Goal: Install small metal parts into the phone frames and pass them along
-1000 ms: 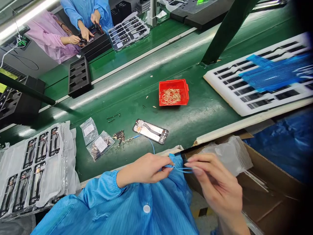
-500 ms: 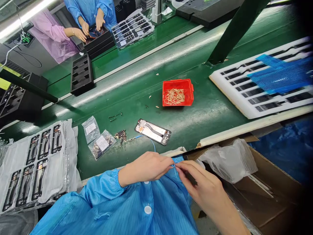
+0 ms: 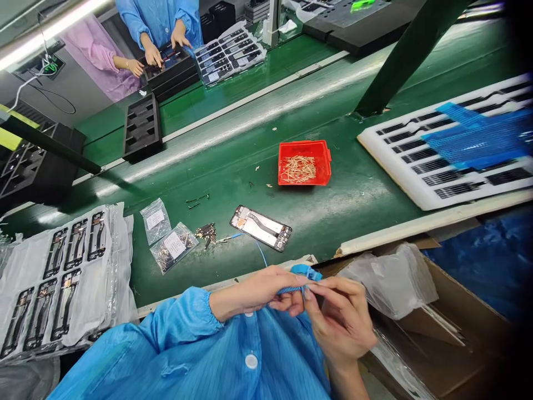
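Just in front of my blue coat, both hands come together at the table's near edge. My left hand (image 3: 277,290) is closed around a blue ribbed strap (image 3: 289,289), which looks like an anti-static wrist strap. Thumb and fingers of my right hand (image 3: 341,311) pinch its end, beside a blue bunched piece (image 3: 307,271). From my left hand a thin blue cord (image 3: 261,253) runs up to the table and passes by an opened phone screen assembly (image 3: 262,226). Left of that assembly lies a blue-and-metal clip or tool (image 3: 229,238), its kind unclear.
A red bin (image 3: 325,172) holds thin pale strips. Small parts (image 3: 206,232) lie by two labelled bags (image 3: 172,244). Trays of phone frames (image 3: 62,266) stand left; a white foam board (image 3: 400,161) lies right, above an open carton (image 3: 449,333). Two co-workers' hands (image 3: 154,55) work opposite.
My hands have turned and the blue ribbed strap now shows between them. My right hand has curled in closer. Across the table, the co-worker in pink has drawn a hand back.
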A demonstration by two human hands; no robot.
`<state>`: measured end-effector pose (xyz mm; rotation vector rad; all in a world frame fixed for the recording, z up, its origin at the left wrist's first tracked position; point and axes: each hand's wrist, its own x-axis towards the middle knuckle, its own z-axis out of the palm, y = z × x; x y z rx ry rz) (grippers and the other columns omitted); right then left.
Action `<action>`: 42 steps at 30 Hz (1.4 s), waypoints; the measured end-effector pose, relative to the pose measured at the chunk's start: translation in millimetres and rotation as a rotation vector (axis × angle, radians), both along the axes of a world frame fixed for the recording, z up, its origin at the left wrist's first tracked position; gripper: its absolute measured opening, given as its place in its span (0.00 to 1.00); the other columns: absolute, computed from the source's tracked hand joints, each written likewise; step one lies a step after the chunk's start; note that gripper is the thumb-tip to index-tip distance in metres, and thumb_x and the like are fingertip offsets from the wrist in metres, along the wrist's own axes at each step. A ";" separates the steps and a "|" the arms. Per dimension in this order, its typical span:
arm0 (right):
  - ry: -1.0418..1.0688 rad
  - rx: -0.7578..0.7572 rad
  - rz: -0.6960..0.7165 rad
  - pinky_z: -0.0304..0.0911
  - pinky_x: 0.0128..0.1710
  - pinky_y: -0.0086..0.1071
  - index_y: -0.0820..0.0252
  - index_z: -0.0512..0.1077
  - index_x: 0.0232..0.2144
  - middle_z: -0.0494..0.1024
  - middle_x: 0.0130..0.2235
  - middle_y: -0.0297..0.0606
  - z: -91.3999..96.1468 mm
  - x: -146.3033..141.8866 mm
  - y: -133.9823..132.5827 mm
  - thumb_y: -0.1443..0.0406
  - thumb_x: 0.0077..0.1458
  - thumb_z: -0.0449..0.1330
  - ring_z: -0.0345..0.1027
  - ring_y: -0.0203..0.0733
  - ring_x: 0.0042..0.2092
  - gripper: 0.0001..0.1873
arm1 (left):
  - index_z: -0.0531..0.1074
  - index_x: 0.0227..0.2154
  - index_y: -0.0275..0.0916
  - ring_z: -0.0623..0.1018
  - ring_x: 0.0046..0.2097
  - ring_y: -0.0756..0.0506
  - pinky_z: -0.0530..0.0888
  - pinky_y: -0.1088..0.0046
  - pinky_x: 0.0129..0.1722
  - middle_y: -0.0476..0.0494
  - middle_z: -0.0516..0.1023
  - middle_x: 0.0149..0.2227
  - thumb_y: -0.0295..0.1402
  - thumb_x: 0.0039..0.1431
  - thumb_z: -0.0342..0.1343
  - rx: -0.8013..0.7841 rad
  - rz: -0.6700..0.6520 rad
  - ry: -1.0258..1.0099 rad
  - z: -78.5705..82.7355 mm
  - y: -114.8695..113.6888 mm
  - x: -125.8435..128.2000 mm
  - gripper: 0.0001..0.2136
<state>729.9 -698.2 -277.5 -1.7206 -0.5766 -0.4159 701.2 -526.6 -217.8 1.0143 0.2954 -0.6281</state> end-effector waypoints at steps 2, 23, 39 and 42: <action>-0.024 -0.017 -0.105 0.67 0.44 0.41 0.54 0.81 0.39 0.76 0.40 0.37 -1.1 -2.3 0.6 0.70 0.58 0.72 0.70 0.44 0.41 0.08 | 0.77 0.59 0.28 0.55 0.20 0.56 0.49 0.75 0.23 0.56 0.66 0.21 0.53 0.65 0.62 -0.037 0.118 -0.035 0.5 -3.4 -1.2 0.32; 0.795 0.151 0.193 0.80 0.45 0.39 0.58 0.82 0.43 0.85 0.41 0.43 -1.8 -6.7 9.8 0.52 0.64 0.69 0.82 0.48 0.40 0.16 | 0.66 0.71 0.39 0.78 0.30 0.51 0.74 0.78 0.33 0.42 0.86 0.44 0.28 0.67 0.50 1.088 -0.169 -0.761 -7.6 3.8 -8.9 0.29; 0.375 -0.315 0.113 0.67 0.29 0.33 0.57 0.78 0.36 0.81 0.31 0.39 -5.7 -5.7 -2.1 0.53 0.75 0.54 0.75 0.44 0.29 0.20 | 0.85 0.38 0.38 0.76 0.27 0.49 0.66 0.75 0.30 0.44 0.85 0.30 0.31 0.69 0.56 1.178 -0.195 -0.543 -1.8 3.1 -7.5 0.11; 0.404 -0.325 0.149 0.65 0.29 0.31 0.56 0.74 0.32 0.78 0.29 0.35 4.3 -3.3 0.3 0.55 0.76 0.52 0.72 0.40 0.28 0.21 | 0.87 0.36 0.36 0.63 0.22 0.53 0.57 0.75 0.25 0.48 0.77 0.22 0.34 0.67 0.57 1.076 -0.115 -0.468 -1.9 3.2 -9.0 0.13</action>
